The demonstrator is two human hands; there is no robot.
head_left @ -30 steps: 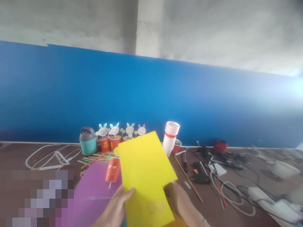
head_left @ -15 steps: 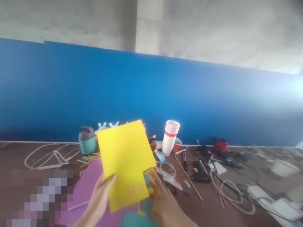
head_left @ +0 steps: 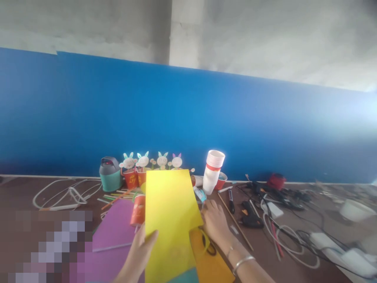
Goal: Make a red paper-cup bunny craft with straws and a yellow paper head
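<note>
My left hand (head_left: pixel 144 247) is closed on a yellow paper sheet (head_left: pixel 169 212), the thumb lying on its front. A notch is cut from the sheet's lower right side. My right hand (head_left: pixel 213 220), a bracelet on its wrist, reaches down to the tabletop just right of the sheet. Its fingertips are hard to make out, so I cannot tell whether they grip anything. A blue-and-white tube (head_left: pixel 200 194) lies just beyond the fingers. Below the hand, a black loop like a scissors handle (head_left: pixel 211 248) rests by an orange sheet (head_left: pixel 216 265).
Rabbit-faced paper-cup figures (head_left: pixel 143 160) line the back, with a fallen red cup (head_left: pixel 138 212) before them. A white cup stack (head_left: pixel 213 173) stands behind my right hand. A purple sheet (head_left: pixel 113 228) lies left; a glue gun (head_left: pixel 250 216) and cables (head_left: pixel 290 236) lie right.
The yellow sheet has moved right, turned more upright and lowered, uncovering the figures and the red cup. My right hand has moved forward and right, out from beside the sheet's lower edge.
</note>
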